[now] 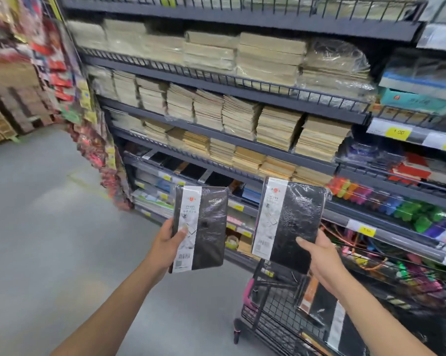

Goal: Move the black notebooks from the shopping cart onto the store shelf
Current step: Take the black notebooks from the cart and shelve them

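My left hand (165, 242) grips the lower left edge of a black notebook (206, 227) with a white label band, held upright in clear wrap. A second, larger black notebook (293, 222) with the same kind of band is held up by my right hand (322, 260), thumb on its front. Both notebooks hang in front of the dark store shelf (188, 160), where a row of black notebooks (191, 170) lies flat on a low level. More black notebooks (327, 312) stand in the wire shopping cart (268, 312) below my right hand.
Upper shelf levels hold stacks of beige notebooks (239, 116). Coloured stationery (409, 209) and yellow price tags fill the shelves on the right. Hanging packets (93, 140) line the shelf's left end. Grey floor (49, 214) stretches to the left of the cart.
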Demonstrator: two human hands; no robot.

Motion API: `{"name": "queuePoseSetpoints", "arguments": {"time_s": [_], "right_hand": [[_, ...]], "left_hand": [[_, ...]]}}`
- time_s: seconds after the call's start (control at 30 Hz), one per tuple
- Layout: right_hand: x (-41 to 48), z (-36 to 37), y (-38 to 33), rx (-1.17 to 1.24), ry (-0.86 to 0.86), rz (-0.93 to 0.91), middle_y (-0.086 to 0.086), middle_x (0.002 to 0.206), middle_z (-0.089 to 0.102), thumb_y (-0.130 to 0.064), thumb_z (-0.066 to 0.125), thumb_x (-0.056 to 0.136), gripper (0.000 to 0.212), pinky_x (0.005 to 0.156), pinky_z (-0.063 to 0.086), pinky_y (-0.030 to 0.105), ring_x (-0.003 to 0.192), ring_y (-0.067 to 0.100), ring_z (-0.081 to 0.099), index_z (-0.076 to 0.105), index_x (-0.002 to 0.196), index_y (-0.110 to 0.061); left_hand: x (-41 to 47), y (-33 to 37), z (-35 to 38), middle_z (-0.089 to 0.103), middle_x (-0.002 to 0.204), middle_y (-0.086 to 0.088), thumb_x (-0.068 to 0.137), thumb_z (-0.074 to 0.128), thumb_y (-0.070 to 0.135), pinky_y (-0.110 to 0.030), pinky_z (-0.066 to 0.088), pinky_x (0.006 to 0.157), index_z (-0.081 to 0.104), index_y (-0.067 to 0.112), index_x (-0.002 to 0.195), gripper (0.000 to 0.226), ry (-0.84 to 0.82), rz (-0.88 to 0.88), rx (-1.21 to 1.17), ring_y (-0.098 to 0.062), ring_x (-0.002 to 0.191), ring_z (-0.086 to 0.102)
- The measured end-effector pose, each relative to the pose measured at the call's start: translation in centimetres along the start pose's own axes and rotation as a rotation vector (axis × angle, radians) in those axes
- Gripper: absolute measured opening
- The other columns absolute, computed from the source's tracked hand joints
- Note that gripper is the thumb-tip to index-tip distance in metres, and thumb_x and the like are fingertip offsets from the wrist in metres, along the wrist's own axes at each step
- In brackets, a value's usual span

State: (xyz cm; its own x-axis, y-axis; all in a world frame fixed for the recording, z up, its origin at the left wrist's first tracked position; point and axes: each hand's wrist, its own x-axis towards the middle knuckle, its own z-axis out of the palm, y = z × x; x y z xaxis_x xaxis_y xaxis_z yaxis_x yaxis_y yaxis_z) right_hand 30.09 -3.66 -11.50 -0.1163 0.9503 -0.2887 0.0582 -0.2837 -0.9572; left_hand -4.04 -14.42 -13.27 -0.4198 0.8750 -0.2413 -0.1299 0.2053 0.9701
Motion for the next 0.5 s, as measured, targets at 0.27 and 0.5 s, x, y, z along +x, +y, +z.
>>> {"name": "queuePoseSetpoints", "arguments": {"time_s": [0.27, 0.5], "right_hand": [[0.0, 11.5, -0.7, -0.017, -0.143, -0.016, -0.002, 0.13, 0.066, 0.0, 0.061, 0.096, 0.039, 0.112, 0.042, 0.047, 0.122, 0.021, 0.061, 0.06, 0.121, -0.03], [-0.1, 25.7, -0.5, 0.012, -0.153, -0.022, 0.006, 0.116, 0.074, 0.005, 0.064, 0.091, 0.033, 0.109, 0.045, 0.054, 0.114, 0.029, 0.067, 0.067, 0.11, -0.021]], "left_hand": [[-0.7, 0.1, -11.9, 0.073, 0.124, -0.009, 0.105, 0.056, 0.015, -0.059, 0.053, 0.101, 0.056, 0.014, 0.133, 0.028, 0.123, 0.0, -0.052, -0.034, 0.114, 0.07], [-0.3, 1.2, -25.2, 0.074, 0.122, -0.008, 0.105, 0.056, 0.015, -0.059, 0.054, 0.099, 0.055, 0.012, 0.132, 0.028, 0.223, 0.008, -0.056, -0.033, 0.11, 0.072]]}}
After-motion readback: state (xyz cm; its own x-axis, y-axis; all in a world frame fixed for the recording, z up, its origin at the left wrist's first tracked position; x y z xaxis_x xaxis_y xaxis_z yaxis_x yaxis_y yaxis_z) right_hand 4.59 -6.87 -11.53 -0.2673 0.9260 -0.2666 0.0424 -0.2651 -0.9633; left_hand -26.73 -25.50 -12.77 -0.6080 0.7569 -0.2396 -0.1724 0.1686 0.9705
